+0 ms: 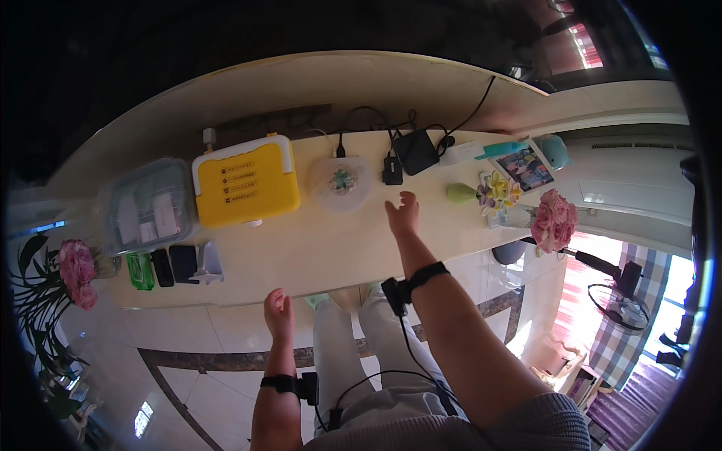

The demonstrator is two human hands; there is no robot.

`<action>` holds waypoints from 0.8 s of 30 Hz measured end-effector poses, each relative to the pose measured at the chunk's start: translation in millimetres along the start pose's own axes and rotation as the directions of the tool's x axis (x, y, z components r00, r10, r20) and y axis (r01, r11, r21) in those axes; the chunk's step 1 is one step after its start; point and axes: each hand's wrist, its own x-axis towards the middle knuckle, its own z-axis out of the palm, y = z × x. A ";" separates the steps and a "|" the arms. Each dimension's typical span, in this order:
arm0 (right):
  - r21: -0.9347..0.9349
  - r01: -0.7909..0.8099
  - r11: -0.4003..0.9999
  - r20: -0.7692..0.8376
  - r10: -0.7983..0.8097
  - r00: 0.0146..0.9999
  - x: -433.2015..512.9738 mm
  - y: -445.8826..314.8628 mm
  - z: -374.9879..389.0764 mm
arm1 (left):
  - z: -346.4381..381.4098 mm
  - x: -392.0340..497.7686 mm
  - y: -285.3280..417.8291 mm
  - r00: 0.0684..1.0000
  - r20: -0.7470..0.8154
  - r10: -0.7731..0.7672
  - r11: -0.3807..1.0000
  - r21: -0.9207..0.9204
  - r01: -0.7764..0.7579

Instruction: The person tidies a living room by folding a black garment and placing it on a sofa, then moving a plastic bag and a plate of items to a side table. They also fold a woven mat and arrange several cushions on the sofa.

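Note:
My right hand (404,212) is over the pale tabletop (338,248), its fingers bent and apart, with nothing in it. Just beyond its fingertips lies a small black adapter (392,171) with a cable. Next to that is a flat black box (416,151). To the hand's left stands a translucent round container (319,189) with a green succulent-like ornament (343,180) on top. My left hand (278,313) hangs at the table's front edge, loosely curled, and no object shows in it. Both forearms wear black straps with small wired modules.
A yellow case (248,183) and a clear plastic bin (148,208) stand at the left. Before them lie a green packet (140,270), dark flat items and a light holder (210,264). Artificial flowers (499,189), pink roses (554,221) and a framed photo (524,166) fill the right end.

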 end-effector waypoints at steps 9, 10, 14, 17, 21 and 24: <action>-0.289 0.117 0.950 0.169 -0.070 0.983 56.3 -33.7 0.1 | 62.1 -39.8 18.7 0.981 0.104 -0.162 0.984 -0.060 0.169; -0.323 0.177 0.930 0.198 -0.116 0.973 57.3 -33.9 2.1 | 66.3 -42.8 19.7 0.981 0.105 -0.163 0.986 -0.023 0.167; -0.344 0.358 0.868 0.343 -0.239 0.909 53.3 -29.1 6.4 | 77.9 -49.3 21.7 0.983 0.142 -0.120 0.992 0.050 0.114; -0.354 0.381 0.854 0.361 -0.251 0.898 47.4 -24.9 5.8 | 83.9 -46.1 24.1 0.977 0.134 -0.169 0.985 0.003 0.170; -0.091 0.233 0.968 -0.063 -0.239 0.969 51.3 -13.7 -5.0 | 90.8 -41.3 37.9 0.976 0.182 -0.121 0.988 0.115 0.101; 0.039 0.183 0.982 -0.241 -0.169 0.956 69.5 2.3 -17.8 | 102.9 -38.8 59.3 0.971 0.234 -0.050 0.971 0.240 -0.008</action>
